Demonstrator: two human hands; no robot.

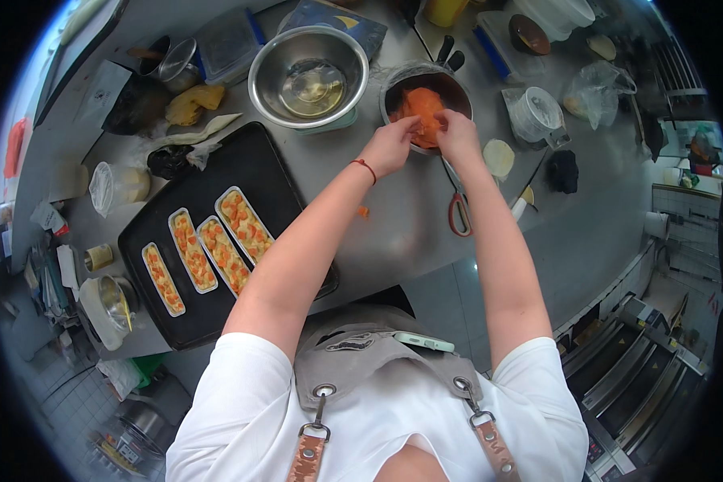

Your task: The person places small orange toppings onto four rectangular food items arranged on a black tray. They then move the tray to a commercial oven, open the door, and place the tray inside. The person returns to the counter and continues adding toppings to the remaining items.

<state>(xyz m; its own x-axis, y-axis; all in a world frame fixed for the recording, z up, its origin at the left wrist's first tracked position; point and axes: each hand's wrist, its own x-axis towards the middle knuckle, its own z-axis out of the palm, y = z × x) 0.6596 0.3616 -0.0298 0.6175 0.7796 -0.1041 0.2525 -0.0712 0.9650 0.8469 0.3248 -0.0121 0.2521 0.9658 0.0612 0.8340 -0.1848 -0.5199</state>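
Note:
Soft orange food (422, 102) lies in a round metal pot (391, 90) in front of me, with clear plastic film around the pot's far rim. My left hand (393, 144) reaches over the near rim, its thumb and fingers pinched on the left side of the food. From the right, my right hand (460, 137) pinches the same food with bent fingers. Scissors (460, 214) with red-and-grey handles lie just below the pot. On a black baking tray (241, 156) to the left stand several narrow foil loaf pans (193, 252) of pale batter topped with orange cubes.
A large steel bowl (265, 90) holding a clear container stands left of the pot. A plastic measuring jug (539, 114), a pale round piece (498, 158) and a dark cloth (561, 172) lie to the right. An orange scrap (363, 212) sits near the tray.

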